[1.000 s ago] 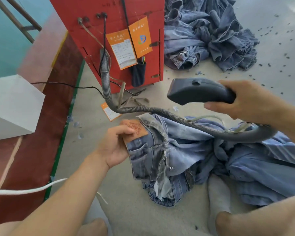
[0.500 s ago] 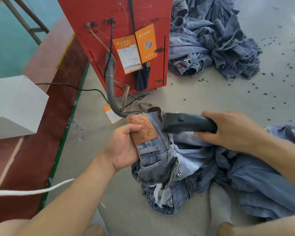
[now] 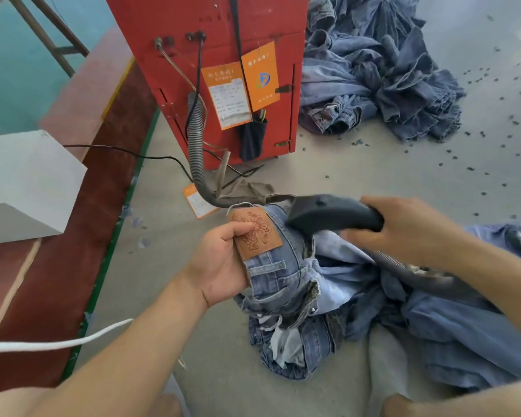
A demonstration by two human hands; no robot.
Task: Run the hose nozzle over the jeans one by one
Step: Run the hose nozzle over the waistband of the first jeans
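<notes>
Left hand (image 3: 223, 263) pinches the waistband of the jeans (image 3: 286, 284), thumb pressed on the brown leather patch (image 3: 254, 233), lifting it off the grey floor (image 3: 358, 173). Right hand (image 3: 403, 230) wraps round the black hose nozzle (image 3: 328, 215), whose mouth touches the waistband just right of the patch. Its ribbed grey hose (image 3: 196, 152) curves back to the red machine (image 3: 223, 70), where orange tags (image 3: 260, 76) hang; a black cable (image 3: 127, 152) runs leftward. More denim lies in a pile (image 3: 382, 76) beside the machine. The held jeans look faded blue, crumpled, white pocket lining showing.
</notes>
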